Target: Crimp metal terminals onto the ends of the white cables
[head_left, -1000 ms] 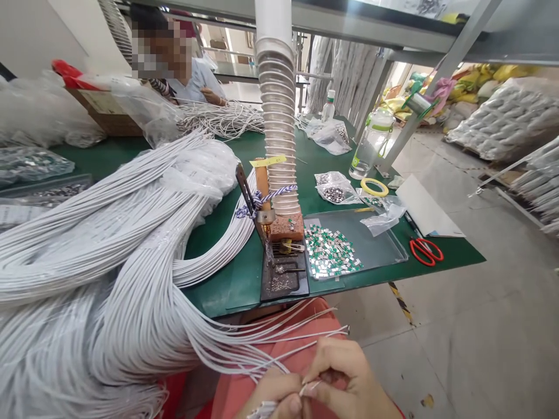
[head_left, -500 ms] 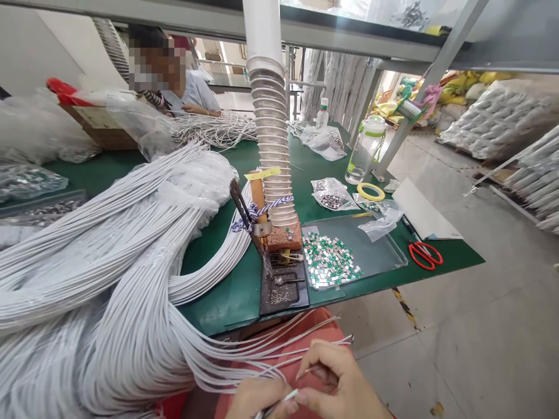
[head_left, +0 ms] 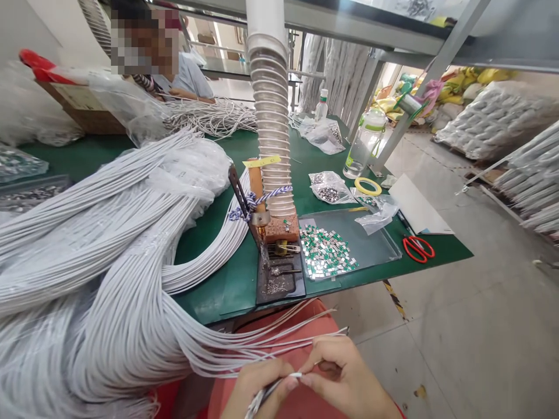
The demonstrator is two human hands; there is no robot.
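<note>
My left hand and my right hand are close together low in the view, above my salmon-pink clothing. Between their fingertips they pinch the end of a thin white cable, and a short stretch runs down-left out of the left hand. A huge bundle of white cables fills the left side, its loose ends fanning out toward my hands. The fingers hide part of the pinched cable end.
Beyond the cables, a green workbench holds a clamp fixture, a ribbed extraction hose, a tray of small metal-and-green pieces, red scissors and a water bottle. A co-worker sits across the bench.
My hands have come closer together, with the right fingertips now pinching the cable end at the left hand. The whole scene has shifted slightly left and up in the view.
</note>
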